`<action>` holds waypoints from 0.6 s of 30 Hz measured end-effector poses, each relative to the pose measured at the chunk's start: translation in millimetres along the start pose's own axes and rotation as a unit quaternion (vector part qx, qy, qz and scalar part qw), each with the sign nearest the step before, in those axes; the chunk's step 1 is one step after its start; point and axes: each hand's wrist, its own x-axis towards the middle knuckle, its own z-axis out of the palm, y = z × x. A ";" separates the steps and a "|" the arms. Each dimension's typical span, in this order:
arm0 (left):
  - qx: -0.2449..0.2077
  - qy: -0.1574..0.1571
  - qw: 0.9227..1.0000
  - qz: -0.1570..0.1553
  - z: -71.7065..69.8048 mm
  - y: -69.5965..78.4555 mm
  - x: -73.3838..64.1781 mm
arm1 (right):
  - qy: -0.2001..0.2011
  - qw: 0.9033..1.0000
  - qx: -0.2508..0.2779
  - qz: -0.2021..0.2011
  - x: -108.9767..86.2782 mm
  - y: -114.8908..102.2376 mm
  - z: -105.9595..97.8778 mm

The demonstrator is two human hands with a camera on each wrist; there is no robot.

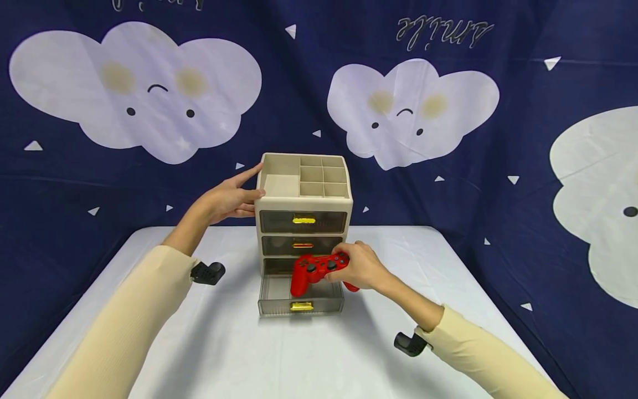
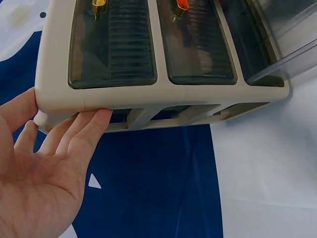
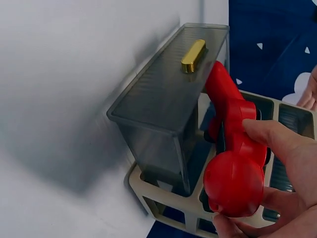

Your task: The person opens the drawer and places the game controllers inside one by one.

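Note:
A red game controller (image 1: pixel 311 270) is held in my right hand (image 1: pixel 363 266), thumb on one side and fingers on the other. It hangs over the pulled-out bottom drawer (image 1: pixel 276 306), a smoky clear box with a gold handle. In the right wrist view the controller (image 3: pixel 234 173) overlaps the front of the organizer, just above the drawer's rim. My left hand (image 1: pixel 226 198) rests with extended fingers against the left side and top edge of the beige desktop organizer (image 1: pixel 304 203). In the left wrist view those fingers (image 2: pixel 86 131) touch its side wall.
Two closed dark drawers (image 1: pixel 279 222) with gold handles sit above the open one. The organizer's top has divided compartments (image 1: pixel 311 174). It stands on a white-covered table (image 1: pixel 399 310) before a navy cloud-print curtain (image 1: pixel 294 100). Dark wrist cameras (image 1: pixel 206 273) sit at both cuffs.

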 end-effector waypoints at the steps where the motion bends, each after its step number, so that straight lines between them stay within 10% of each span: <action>1: 0.001 0.000 1.000 0.001 -0.4 0.1 -0.1 | 0.000 1.000 0.000 0.000 1.2 -0.9 1.9; 18: 0.002 0.004 1.000 0.001 -1.2 -1.1 0.2 | 0.003 1.000 0.015 0.003 11.4 -8.8 28.2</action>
